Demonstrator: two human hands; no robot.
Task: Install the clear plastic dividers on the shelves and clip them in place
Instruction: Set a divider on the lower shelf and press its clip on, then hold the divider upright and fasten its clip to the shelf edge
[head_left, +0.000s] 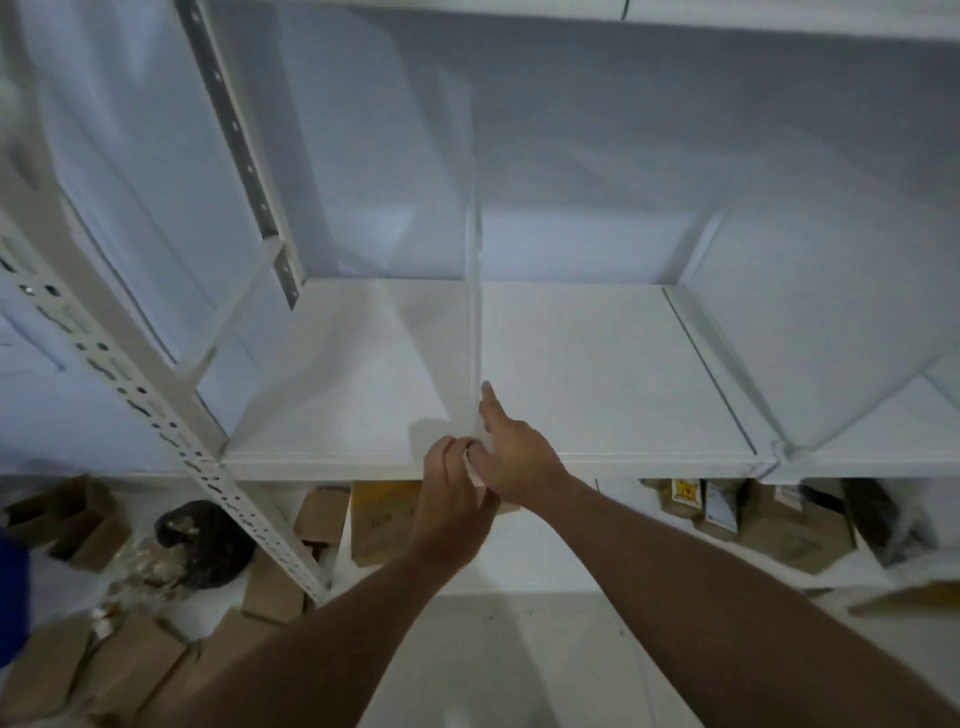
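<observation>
A clear plastic divider (474, 291) stands upright on the white shelf (597, 364), running from the back wall to the front edge. My left hand (449, 499) grips the divider's front end at the shelf lip, fingers curled around a small white piece that may be a clip. My right hand (511, 452) rests against the divider's right side, index finger stretched forward along its base. A second clear divider (711, 364) stands further right. Another divider (244, 332) leans near the left upright.
A perforated white upright post (156, 415) slants down the left. Below the shelf lie several cardboard boxes (384, 519), a black bag (205, 540) and packaged goods (727, 509). An upper shelf (571, 10) spans the top.
</observation>
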